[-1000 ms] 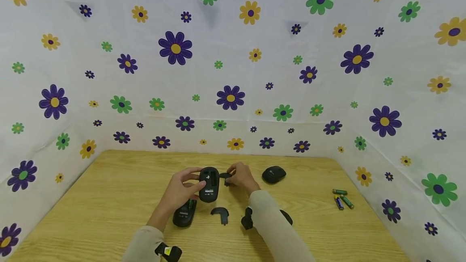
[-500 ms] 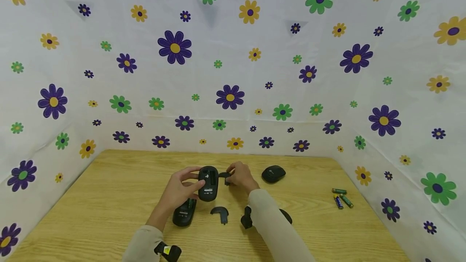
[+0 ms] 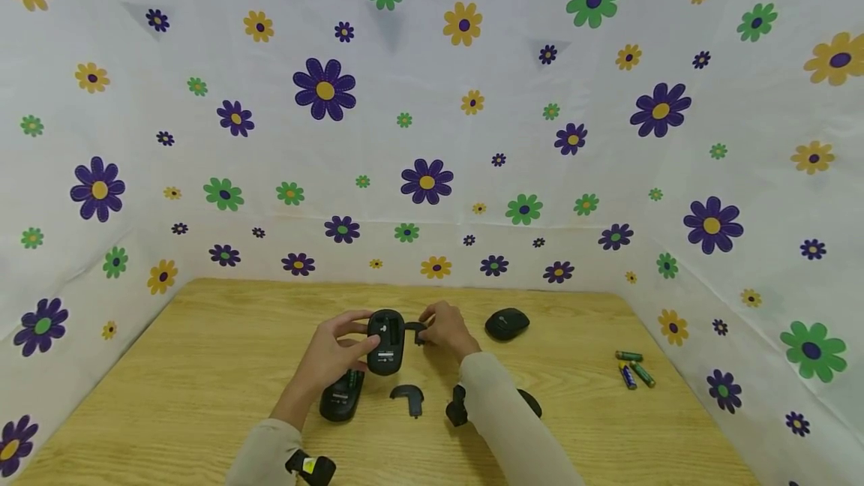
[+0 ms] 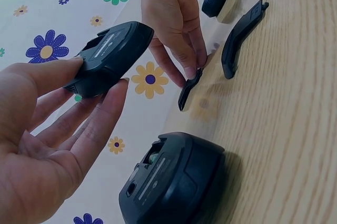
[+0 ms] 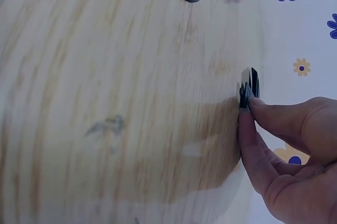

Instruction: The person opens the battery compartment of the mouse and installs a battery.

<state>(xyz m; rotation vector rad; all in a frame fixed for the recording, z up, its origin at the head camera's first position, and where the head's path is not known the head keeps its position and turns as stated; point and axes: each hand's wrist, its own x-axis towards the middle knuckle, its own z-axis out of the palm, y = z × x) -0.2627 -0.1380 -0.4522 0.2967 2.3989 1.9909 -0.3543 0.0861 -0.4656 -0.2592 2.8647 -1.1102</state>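
My left hand (image 3: 331, 355) grips a black computer mouse (image 3: 388, 360) off the table, its underside with the uncovered battery slot turned toward me. In the left wrist view the thumb lies on that mouse's underside (image 4: 108, 45), with fingers beneath. Just right of it, my right hand (image 3: 447, 330) pinches a curved black battery cover (image 3: 414, 327) between thumb and fingers, close over the table. The right wrist view shows this cover (image 5: 255, 83) edge-on at the fingertips. A second battery cover (image 3: 409, 394) lies on the table between the forearms.
Below the left hand, another mouse (image 3: 340, 401) lies underside up with a green battery in its slot. One mouse (image 3: 508, 324) sits at the back right; a dark object (image 3: 531, 402) is mostly hidden by the right sleeve. Loose batteries (image 3: 633, 370) lie far right. Flowered cloth surrounds the table.
The battery cover in my right hand has tilted slightly. Both hands otherwise stay almost still, and the left keeps its grip on the mouse.
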